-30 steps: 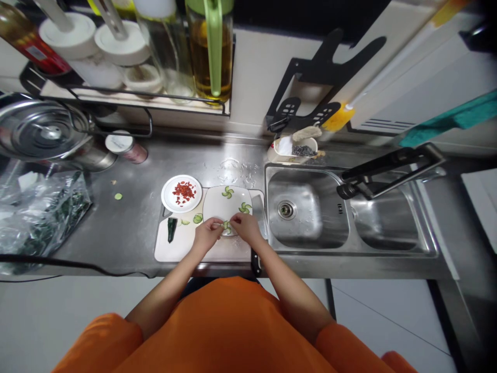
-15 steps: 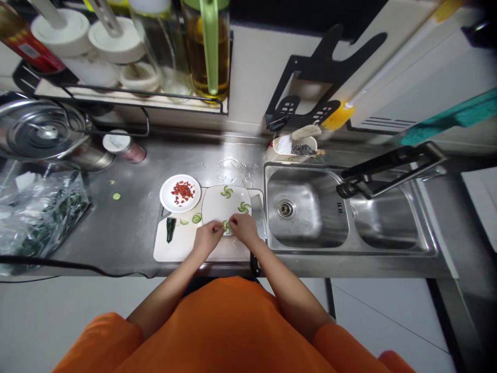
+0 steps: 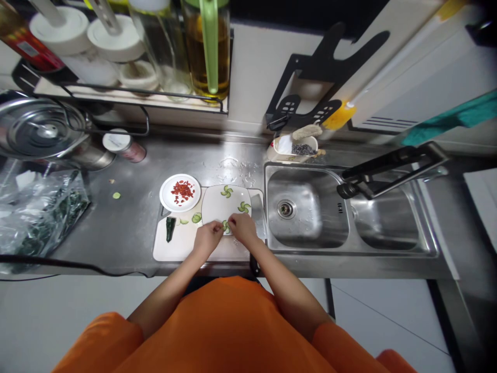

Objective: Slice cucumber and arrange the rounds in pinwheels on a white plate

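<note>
A square white plate point(image 3: 213, 203) rests on a white cutting board point(image 3: 174, 252). Curved green cucumber slices form a pinwheel point(image 3: 227, 191) at its far edge and another pinwheel point(image 3: 244, 207) at its right. At the near edge, my left hand point(image 3: 208, 237) and my right hand point(image 3: 242, 229) meet over a third cluster of cucumber slices point(image 3: 225, 226). Both hands have their fingers pinched at the cluster; whatever lies between the fingertips is too small to make out. Left of the plate are loose cucumber slices point(image 3: 196, 218) and a dark green cucumber piece point(image 3: 170, 229).
A round white plate point(image 3: 165, 192) with small red pieces overlaps the board's far left corner. A knife point(image 3: 258, 210) lies at the board's right, beside the double sink point(image 3: 310, 207). Left stand a lidded jar point(image 3: 123, 146), a steel pot point(image 3: 42, 129) and a plastic bag of greens point(image 3: 50, 217).
My right hand has shifted very slightly left over the near cucumber cluster. Otherwise the hands and the things on the counter look the same.
</note>
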Tool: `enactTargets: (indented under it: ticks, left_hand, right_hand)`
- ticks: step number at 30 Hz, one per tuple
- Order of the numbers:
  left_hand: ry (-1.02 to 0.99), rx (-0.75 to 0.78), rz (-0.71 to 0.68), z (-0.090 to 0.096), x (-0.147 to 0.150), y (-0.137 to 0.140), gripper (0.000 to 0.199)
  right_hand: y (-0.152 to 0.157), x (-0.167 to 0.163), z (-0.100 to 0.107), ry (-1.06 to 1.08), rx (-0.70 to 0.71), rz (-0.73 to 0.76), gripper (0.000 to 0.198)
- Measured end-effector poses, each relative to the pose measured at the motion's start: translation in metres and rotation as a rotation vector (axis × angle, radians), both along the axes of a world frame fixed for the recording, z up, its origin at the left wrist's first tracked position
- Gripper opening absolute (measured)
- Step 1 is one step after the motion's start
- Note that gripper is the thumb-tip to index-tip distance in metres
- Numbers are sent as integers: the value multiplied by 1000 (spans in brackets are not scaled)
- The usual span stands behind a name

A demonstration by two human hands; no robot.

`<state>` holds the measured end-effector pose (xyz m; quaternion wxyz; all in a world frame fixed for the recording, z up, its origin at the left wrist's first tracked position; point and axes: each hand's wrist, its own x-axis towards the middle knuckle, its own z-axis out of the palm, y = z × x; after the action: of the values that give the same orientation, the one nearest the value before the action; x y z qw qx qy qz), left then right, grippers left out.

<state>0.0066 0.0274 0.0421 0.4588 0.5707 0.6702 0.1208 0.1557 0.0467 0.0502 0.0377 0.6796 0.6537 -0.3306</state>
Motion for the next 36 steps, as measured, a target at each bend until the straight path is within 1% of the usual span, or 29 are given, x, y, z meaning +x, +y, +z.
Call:
enactTargets:
  ticks: [11, 15, 18, 23, 30, 36]
  left_hand:
    - [40, 34, -68, 3, 2, 1, 16]
    - [99, 98, -131, 0, 1, 0, 17]
    - [129, 128, -146, -5, 1, -1, 18]
    - [155, 121, -147, -9, 0, -3, 21]
    - [171, 143, -160, -8, 0, -3, 18]
    - [201, 133, -187, -8, -1, -3, 19]
  right_hand:
    - [-2, -2, 2, -26, 11, 40, 22]
    - [-3, -3, 2, -48, 18, 60, 23]
    - [-4, -4, 1, -54, 36, 69, 23]
    - [-6, -4, -2, -59, 64, 68, 23]
    - [-6, -3, -4, -54, 67, 64, 22]
    - [-9, -3, -6, -53, 118, 58, 24]
